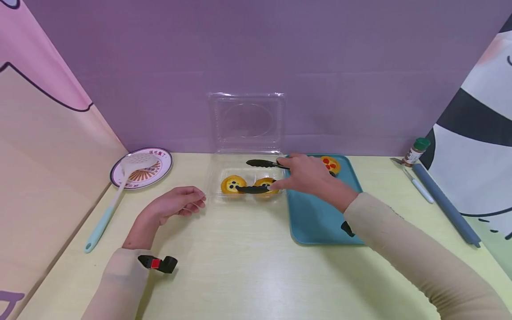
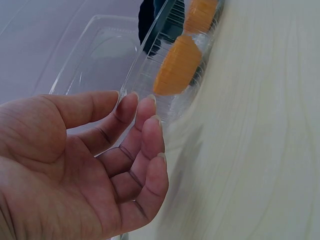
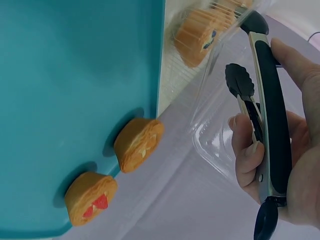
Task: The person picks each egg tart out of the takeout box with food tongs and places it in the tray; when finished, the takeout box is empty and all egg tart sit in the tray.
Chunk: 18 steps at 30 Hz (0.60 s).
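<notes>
My right hand (image 1: 308,175) grips black-tipped tongs (image 3: 272,115), their two tips spread apart over a clear plastic clamshell box (image 1: 216,178). Inside the box sit two egg tarts dotted with dark berries, a left tart (image 1: 233,183) and a right tart (image 1: 262,182); the lower tong tip overlaps both in the head view. At the box's left side, my left hand (image 2: 100,160) pinches the rim between thumb and forefinger, its other fingers loosely curled. On the blue tray (image 1: 316,222) are a red-topped tart (image 3: 91,198) and another tart (image 3: 138,145), partly hidden by my right hand in the head view.
The box's raised lid (image 1: 248,120) stands against the purple backdrop. At left, a slotted turner (image 1: 105,224) lies across a patterned plate (image 1: 164,171). On the right are a green-capped bottle (image 1: 416,152), a white-handled knife (image 1: 420,189) and a grey-blue bar (image 1: 446,204).
</notes>
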### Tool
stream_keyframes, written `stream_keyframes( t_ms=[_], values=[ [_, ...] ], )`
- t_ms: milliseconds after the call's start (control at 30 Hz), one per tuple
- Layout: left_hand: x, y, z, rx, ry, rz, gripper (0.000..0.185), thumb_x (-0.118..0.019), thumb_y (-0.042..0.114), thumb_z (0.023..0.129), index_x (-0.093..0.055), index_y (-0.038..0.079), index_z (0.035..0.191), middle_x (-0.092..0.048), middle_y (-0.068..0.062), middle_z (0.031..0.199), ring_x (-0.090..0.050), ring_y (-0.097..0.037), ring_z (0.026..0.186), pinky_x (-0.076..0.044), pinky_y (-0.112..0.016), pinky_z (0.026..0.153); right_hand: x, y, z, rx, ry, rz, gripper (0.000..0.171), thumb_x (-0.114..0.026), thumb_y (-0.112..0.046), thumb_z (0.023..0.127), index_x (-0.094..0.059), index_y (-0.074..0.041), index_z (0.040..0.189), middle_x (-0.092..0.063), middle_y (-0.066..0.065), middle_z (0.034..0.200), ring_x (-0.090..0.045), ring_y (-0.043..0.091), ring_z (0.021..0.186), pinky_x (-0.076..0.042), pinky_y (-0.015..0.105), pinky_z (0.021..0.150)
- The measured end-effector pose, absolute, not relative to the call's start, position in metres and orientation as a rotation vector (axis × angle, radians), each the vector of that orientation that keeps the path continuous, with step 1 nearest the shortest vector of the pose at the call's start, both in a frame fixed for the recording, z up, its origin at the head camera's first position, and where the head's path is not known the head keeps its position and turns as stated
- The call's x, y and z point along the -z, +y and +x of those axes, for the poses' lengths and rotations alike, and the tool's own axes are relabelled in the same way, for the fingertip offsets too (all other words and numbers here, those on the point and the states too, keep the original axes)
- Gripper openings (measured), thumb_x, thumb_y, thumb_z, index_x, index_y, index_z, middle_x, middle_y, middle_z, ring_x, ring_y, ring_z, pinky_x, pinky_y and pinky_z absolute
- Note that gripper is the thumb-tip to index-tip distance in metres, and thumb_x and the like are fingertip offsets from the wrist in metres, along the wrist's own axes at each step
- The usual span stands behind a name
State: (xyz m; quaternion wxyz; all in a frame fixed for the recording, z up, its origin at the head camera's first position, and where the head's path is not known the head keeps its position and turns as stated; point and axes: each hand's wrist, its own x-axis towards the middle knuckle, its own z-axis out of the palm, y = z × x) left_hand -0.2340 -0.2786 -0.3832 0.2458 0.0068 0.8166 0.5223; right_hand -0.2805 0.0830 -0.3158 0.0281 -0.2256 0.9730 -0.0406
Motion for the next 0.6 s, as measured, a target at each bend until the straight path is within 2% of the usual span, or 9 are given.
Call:
stream_keyframes(
  t_ms=[100, 333, 500, 600],
  values=[
    [0.383, -0.279, -0.234, -1.425, 2.231, 0.024, 0.038, -0.05, 0.029, 0.105, -0.054, -0.004, 0.125, -0.066, -0.004, 0.102, -0.062, -0.017, 0.091, -0.052, -0.03, 0.081, 0.318, 0.077, -0.282, 0.11, 3.012, -0.693, 0.089, -0.067, -0.075, 0.078, -0.048, -0.026, 0.15, -0.054, 0.013, 0.146, -0.066, 0.03, 0.11, -0.053, 0.035, 0.062],
    [0.382, -0.278, -0.234, -1.417, 2.241, 0.013, 0.039, -0.049, 0.028, 0.106, -0.054, -0.004, 0.126, -0.067, -0.004, 0.103, -0.063, -0.017, 0.092, -0.052, -0.03, 0.082, 0.323, 0.066, -0.286, 0.138, 3.029, -0.616, 0.087, -0.062, -0.076, 0.081, -0.045, -0.027, 0.151, -0.052, 0.01, 0.149, -0.062, 0.03, 0.12, -0.055, 0.041, 0.077],
    [0.382, -0.278, -0.234, -1.416, 2.243, 0.003, 0.039, -0.049, 0.027, 0.105, -0.054, -0.005, 0.127, -0.067, -0.003, 0.103, -0.062, -0.017, 0.091, -0.053, -0.03, 0.082, 0.327, 0.064, -0.288, 0.171, 3.044, -0.589, 0.088, -0.062, -0.076, 0.081, -0.046, -0.027, 0.151, -0.053, 0.009, 0.148, -0.065, 0.03, 0.109, -0.054, 0.038, 0.071],
    [0.381, -0.278, -0.233, -1.417, 2.24, 0.003, 0.039, -0.049, 0.027, 0.105, -0.054, -0.005, 0.127, -0.067, -0.003, 0.103, -0.062, -0.017, 0.091, -0.053, -0.03, 0.082, 0.328, 0.064, -0.288, 0.208, 3.051, -0.584, 0.089, -0.062, -0.077, 0.08, -0.046, -0.027, 0.151, -0.053, 0.009, 0.148, -0.065, 0.03, 0.111, -0.055, 0.039, 0.072]
  ],
)
